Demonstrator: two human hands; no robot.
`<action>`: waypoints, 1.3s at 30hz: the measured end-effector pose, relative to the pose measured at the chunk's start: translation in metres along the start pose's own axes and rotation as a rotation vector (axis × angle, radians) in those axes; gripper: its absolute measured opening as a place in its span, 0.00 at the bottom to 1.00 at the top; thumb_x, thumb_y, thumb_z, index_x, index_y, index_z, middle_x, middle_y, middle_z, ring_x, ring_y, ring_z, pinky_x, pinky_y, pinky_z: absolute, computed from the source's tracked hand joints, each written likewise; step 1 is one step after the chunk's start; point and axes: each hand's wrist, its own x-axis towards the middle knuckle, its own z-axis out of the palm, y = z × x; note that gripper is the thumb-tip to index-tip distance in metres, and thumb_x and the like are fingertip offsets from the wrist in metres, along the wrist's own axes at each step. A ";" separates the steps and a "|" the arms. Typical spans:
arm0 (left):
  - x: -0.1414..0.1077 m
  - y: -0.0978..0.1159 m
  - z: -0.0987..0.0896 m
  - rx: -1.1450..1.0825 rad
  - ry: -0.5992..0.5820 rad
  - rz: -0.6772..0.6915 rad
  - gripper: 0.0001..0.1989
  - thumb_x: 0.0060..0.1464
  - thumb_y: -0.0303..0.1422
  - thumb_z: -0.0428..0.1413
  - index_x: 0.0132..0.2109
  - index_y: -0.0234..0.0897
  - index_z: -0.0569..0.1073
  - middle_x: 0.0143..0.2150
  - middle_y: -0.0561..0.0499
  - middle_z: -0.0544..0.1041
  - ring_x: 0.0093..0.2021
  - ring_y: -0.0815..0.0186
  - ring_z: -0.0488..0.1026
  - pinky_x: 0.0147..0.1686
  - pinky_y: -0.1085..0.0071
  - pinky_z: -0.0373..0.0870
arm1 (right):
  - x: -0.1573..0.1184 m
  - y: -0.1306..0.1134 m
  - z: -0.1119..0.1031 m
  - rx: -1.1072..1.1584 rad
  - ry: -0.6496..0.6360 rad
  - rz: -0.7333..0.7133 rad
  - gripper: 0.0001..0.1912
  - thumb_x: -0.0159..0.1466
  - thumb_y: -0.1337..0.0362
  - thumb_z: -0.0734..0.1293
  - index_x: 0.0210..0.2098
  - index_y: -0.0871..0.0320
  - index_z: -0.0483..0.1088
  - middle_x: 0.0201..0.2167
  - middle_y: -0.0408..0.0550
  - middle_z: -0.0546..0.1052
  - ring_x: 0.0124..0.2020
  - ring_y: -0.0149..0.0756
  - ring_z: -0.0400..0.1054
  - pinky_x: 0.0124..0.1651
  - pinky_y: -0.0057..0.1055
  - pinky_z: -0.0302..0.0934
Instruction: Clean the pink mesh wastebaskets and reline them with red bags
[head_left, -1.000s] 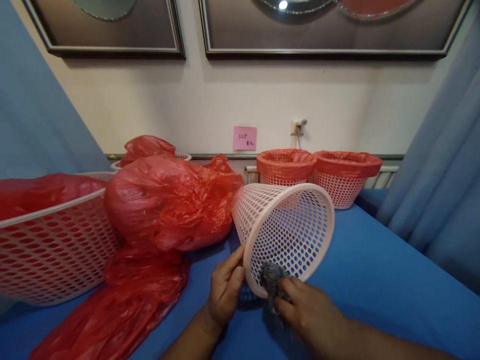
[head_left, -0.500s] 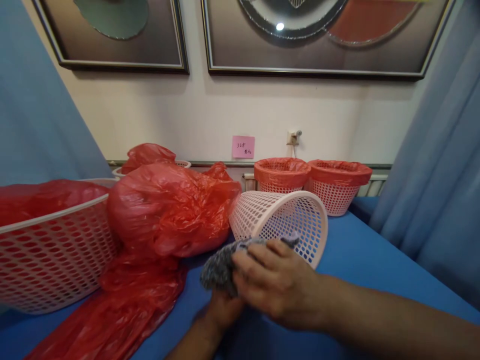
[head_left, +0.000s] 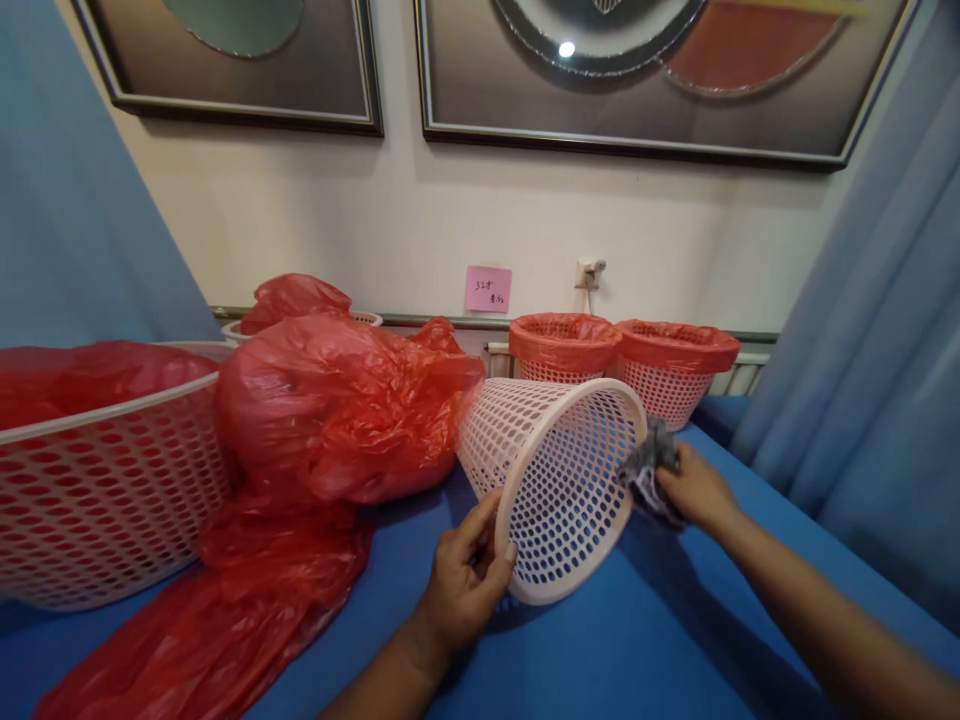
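Note:
A white perforated plastic basket [head_left: 487,425] lies on its side on the blue-covered table, its round mouth turned toward me. My left hand [head_left: 469,580] pinches the near left part of its rim between thumb and fingers. In my right hand [head_left: 697,485] is a bunched grey cloth [head_left: 654,475], held against or just beside the right side of the rim; I cannot tell whether it touches. Behind the basket's closed end, a heap of red plastic bags [head_left: 337,410] spreads across the table.
At left stands a large white basket [head_left: 112,500] lined with red plastic. Two smaller baskets with red liners, one at the middle [head_left: 562,345] and one at right [head_left: 671,375], stand by the wall. Blue curtains [head_left: 885,350] hang on both sides. A pink note [head_left: 489,288] is stuck to the wall.
My hands have moved apart. The left has let go of the cloth and taken the basket's rim; the right has carried the cloth to the rim's right side. The basket's mouth has tilted lower.

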 end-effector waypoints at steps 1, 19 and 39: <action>0.000 0.001 0.001 0.000 -0.002 0.008 0.30 0.64 0.42 0.61 0.69 0.35 0.72 0.29 0.50 0.81 0.31 0.62 0.78 0.41 0.65 0.79 | -0.021 0.007 0.014 0.004 -0.035 -0.013 0.06 0.59 0.66 0.64 0.35 0.56 0.72 0.28 0.49 0.77 0.28 0.43 0.75 0.31 0.36 0.68; 0.003 0.015 -0.005 -0.158 -0.139 0.122 0.36 0.69 0.56 0.47 0.70 0.36 0.70 0.43 0.42 0.85 0.36 0.57 0.80 0.42 0.64 0.77 | -0.149 -0.153 0.037 0.123 0.288 -0.930 0.20 0.66 0.71 0.63 0.54 0.48 0.73 0.40 0.49 0.84 0.31 0.41 0.80 0.30 0.35 0.78; -0.004 0.005 0.000 -0.187 -0.116 0.018 0.43 0.65 0.63 0.44 0.69 0.32 0.71 0.22 0.54 0.69 0.20 0.68 0.60 0.20 0.73 0.54 | -0.042 -0.177 -0.046 0.112 0.332 -0.828 0.24 0.64 0.70 0.65 0.60 0.58 0.71 0.62 0.61 0.73 0.53 0.54 0.72 0.53 0.53 0.72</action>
